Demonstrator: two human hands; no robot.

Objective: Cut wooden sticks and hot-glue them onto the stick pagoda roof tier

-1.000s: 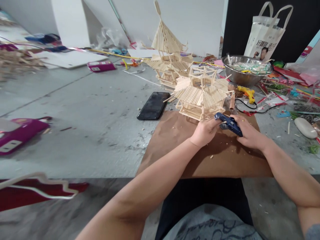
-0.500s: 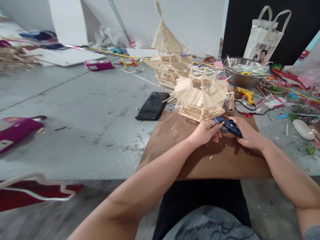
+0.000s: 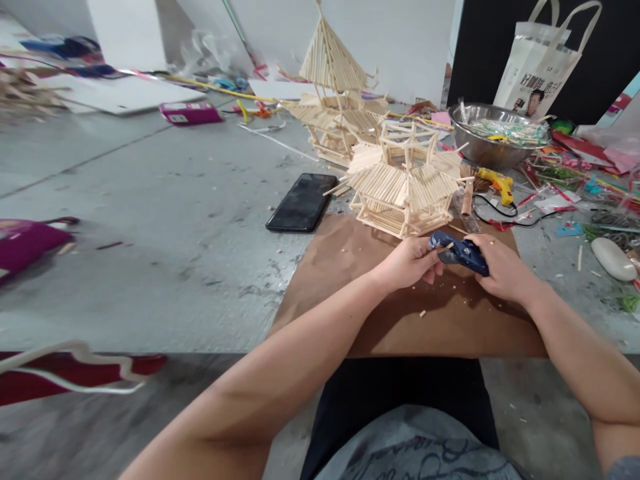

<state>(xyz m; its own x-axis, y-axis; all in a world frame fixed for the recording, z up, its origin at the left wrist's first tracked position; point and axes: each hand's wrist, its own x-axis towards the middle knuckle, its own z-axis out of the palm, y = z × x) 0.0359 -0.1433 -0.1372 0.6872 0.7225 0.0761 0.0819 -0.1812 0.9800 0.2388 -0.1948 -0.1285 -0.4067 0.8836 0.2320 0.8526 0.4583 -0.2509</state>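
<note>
My right hand [image 3: 505, 267] is closed around a dark blue hand cutter [image 3: 467, 255], whose head points left. Pinched in my left hand [image 3: 417, 260] is a short thin wooden stick [image 3: 447, 247], its pale end lying across the cutter's head. Most of that stick is hidden by my fingers. Just beyond both hands stands a pavilion model made of wooden sticks [image 3: 405, 190], with a sloping roof and an open frame on top. Brown paper [image 3: 320, 287] lies beneath my hands, with small stick offcuts [image 3: 423, 313] scattered on it.
Behind is a taller stick pagoda [image 3: 335, 60]. A black phone [image 3: 301, 202] lies left of the paper. To the right are a metal bowl [image 3: 487, 155] holding packaged items, a yellow glue gun [image 3: 497, 185] with its cable, a white oval object [image 3: 614, 259] and craft scraps.
The camera view has shifted slightly, so the tabletop things appear a little higher. Both hands keep nearly the same hold on the stick and the cutter.
</note>
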